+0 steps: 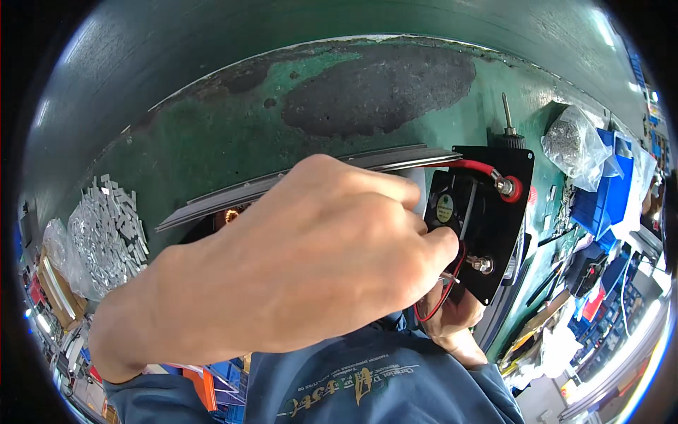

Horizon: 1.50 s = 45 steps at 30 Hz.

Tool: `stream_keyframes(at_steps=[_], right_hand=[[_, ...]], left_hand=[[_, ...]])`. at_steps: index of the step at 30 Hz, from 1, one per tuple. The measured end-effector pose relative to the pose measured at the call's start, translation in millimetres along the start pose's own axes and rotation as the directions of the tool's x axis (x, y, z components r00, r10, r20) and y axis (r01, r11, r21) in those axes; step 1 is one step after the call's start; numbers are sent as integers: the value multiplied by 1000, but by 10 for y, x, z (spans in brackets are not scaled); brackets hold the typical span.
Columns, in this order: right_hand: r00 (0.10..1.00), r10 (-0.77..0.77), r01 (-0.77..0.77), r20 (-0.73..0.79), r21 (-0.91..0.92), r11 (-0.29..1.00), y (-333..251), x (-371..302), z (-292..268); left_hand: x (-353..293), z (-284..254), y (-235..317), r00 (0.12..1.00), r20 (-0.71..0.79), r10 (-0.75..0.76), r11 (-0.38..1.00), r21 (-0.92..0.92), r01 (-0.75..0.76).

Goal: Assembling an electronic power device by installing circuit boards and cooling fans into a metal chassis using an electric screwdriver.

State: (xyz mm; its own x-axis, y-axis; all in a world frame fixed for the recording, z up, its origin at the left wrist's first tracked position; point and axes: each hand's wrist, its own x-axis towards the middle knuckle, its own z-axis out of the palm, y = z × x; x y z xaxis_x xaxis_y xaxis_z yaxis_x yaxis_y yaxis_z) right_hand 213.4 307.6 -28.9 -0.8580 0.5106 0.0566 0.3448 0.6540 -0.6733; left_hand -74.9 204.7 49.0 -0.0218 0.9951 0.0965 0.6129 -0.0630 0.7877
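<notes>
A round yellow-green label (444, 208) sits on the black fan's hub; a clear plastic bag (571, 145) of grey parts lies far right

- The left hand (296, 261) is bare, with no glove or ring showing.
- The right hand (452, 321) is bare too, mostly hidden.
- Both arms wear blue sleeves (395, 385).
- Pale embroidered lettering runs across the blue cloth.
</notes>
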Motion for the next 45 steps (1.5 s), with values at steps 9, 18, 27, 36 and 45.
stream_keyframes(at_steps=[9, 18, 27, 36, 45], right_hand=[[999, -45, 45, -18, 10, 999, -78, 145, -2], [960, -145, 156, -240, 28, 987, -51, 252, -317], [936, 107, -217, -336, -309, 926, 21, 474, -503], [767, 627, -588, 140, 544, 599, -149, -611, -433], [721, 396, -689, 569, 525, 500, -485, -1034, -20]], left_hand=[[-22, 24, -18, 998, -70, 1, 999, -43, -4], [-796, -103, 853, 674, -604, -426, 874, -83, 478], [-649, 646, 685, 854, -419, -307, 781, 402, 478], [-556, 739, 504, 891, -413, -188, 789, 476, 387], [-525, 767, 505, 893, -400, -204, 851, 378, 364]])
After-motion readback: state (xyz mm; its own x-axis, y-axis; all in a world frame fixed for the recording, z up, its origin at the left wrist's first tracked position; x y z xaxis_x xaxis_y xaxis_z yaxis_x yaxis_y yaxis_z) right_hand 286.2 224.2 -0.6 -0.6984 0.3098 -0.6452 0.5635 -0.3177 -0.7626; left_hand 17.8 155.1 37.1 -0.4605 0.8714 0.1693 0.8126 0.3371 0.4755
